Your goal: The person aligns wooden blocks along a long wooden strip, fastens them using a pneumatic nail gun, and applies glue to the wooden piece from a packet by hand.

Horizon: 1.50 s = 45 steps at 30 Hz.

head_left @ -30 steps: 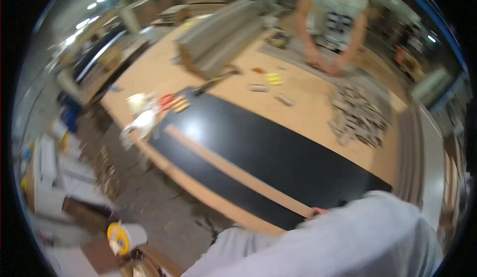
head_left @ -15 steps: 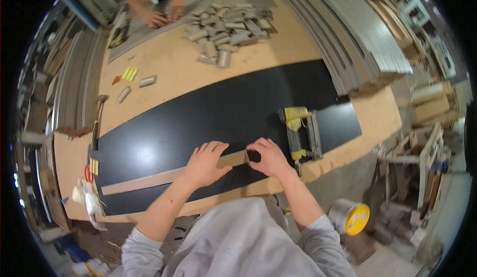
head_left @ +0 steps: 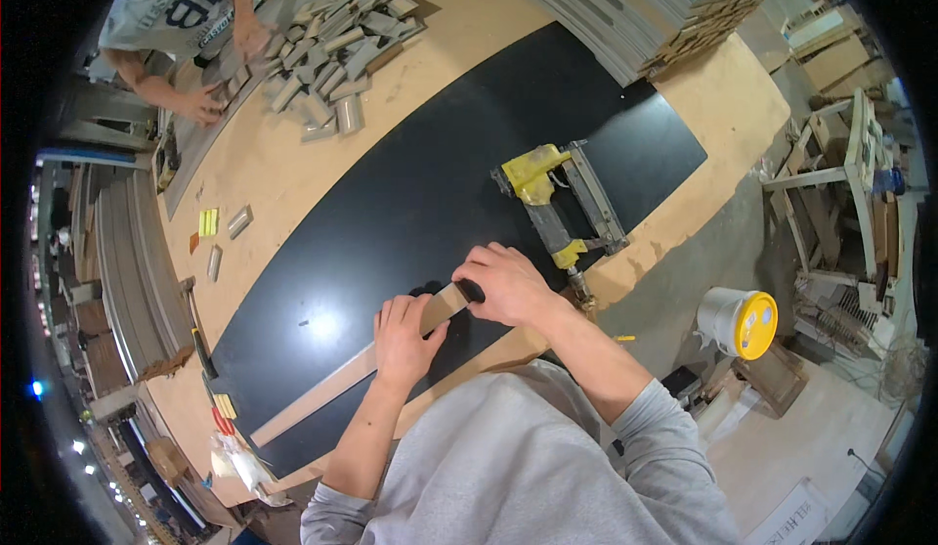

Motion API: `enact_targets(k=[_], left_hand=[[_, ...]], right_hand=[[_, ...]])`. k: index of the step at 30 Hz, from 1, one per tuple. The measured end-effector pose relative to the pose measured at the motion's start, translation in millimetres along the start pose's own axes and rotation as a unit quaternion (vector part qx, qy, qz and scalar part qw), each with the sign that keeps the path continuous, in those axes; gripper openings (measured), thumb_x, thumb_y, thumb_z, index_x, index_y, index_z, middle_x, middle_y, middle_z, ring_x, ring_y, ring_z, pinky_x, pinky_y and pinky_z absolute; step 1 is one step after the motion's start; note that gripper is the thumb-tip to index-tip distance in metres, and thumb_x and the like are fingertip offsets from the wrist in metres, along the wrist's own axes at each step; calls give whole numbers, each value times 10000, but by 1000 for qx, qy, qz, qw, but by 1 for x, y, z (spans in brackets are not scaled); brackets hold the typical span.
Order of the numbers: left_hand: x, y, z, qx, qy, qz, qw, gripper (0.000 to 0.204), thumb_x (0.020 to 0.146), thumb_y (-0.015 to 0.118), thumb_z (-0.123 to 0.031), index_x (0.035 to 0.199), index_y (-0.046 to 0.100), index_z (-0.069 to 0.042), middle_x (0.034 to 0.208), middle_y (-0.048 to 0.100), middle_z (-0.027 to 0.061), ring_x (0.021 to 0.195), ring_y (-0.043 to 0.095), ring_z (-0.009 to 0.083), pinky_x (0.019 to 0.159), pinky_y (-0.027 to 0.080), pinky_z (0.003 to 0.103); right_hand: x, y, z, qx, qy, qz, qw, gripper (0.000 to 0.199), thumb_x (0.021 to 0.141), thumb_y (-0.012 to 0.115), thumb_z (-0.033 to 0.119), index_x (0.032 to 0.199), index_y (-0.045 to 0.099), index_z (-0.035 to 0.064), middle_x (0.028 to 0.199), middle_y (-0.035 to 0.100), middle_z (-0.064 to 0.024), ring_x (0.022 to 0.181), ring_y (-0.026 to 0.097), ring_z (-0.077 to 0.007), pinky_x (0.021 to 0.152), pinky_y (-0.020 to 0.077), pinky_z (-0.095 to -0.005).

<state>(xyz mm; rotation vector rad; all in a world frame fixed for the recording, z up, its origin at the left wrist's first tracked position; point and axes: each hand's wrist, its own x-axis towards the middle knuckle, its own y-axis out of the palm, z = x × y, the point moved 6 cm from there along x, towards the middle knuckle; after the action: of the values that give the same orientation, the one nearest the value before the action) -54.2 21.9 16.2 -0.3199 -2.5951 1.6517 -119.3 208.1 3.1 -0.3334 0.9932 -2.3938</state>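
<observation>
A long, narrow light-brown strip (head_left: 318,396) lies along the near side of a black panel (head_left: 410,183). My left hand (head_left: 404,338) is closed over the strip a little short of its right end, thumb on the near edge and fingers on the far one. At that right end, my right hand (head_left: 503,286) pinches the tip between thumb and fingers; a dark patch shows there, partly hidden. To the right of my hands, a yellow and black nail gun (head_left: 559,201) rests on the panel, its hose fitting pointing toward me.
A pile of short grey-brown pieces (head_left: 342,51) covers the far tabletop, where a co-worker's hands (head_left: 205,105) work on a grey board. Long boards are stacked at far right (head_left: 645,17) and left (head_left: 137,261). Red-handled pliers (head_left: 224,420) lie at left; a yellow-lidded bucket (head_left: 752,325) stands at right.
The whole view has turned, so the table now slants and more of the co-worker shows. Both my hands remain at the strip's right end, now closer together.
</observation>
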Motion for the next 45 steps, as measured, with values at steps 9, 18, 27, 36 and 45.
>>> enact_targets(k=[9,18,27,36,45], left_hand=[[-19,19,21,37,-24,-3,999,550,811,835,-315,1301,674,-124,1239,637,129,1192,585,372,1047,441,540],[-10,11,5,17,-19,-40,999,524,727,882,-285,1188,702,-111,1122,629,100,1128,588,348,964,450,497],[-15,1,0,-4,-34,-14,999,495,762,873,-269,1202,701,-122,1198,613,99,1202,562,348,1004,450,526],[-4,0,1,-2,-16,6,1000,508,821,831,-271,1275,677,-101,1226,602,105,1217,559,329,1028,431,506],[-5,0,4,-16,-21,-23,999,498,822,849,-251,1265,681,-98,1169,592,83,1169,564,298,999,441,469]], right_hand=[[-18,13,17,-13,129,2,992,284,862,762,425,936,719,155,888,725,-94,888,715,-335,775,552,-505],[-31,27,23,-3,184,-43,982,251,966,678,343,1081,776,143,1052,752,-90,998,739,-322,820,532,-511],[-35,38,20,-16,190,-77,979,227,950,705,337,1052,777,147,976,743,-97,993,738,-329,806,534,-536],[-12,-47,12,56,118,-196,972,154,885,721,201,1015,761,131,927,727,-152,910,695,-386,809,568,-492],[11,-81,-46,-110,287,-197,931,844,863,840,171,1599,428,203,1412,499,-217,1237,592,-467,1035,529,-526]])
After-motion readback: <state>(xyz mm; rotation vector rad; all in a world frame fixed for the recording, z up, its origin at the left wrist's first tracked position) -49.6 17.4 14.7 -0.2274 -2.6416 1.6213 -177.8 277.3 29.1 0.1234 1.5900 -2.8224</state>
